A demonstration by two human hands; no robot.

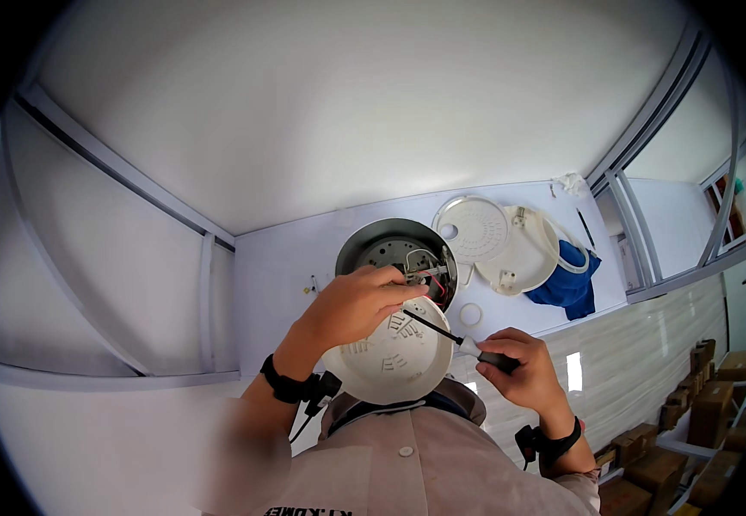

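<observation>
My right hand (517,368) is gripping the screwdriver (469,347) by its handle, prob light. Can't tell if my left hand (354,303) is pinching wires (432,279).

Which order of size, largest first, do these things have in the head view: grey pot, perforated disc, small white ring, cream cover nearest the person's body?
1. Cream cover and grey pot: they look close, and the pot is partly hidden, so unranked.
2. Perforated disc
3. White ring

Screwdriver (469,347) aslant over round white cover (388,376)
</observation>
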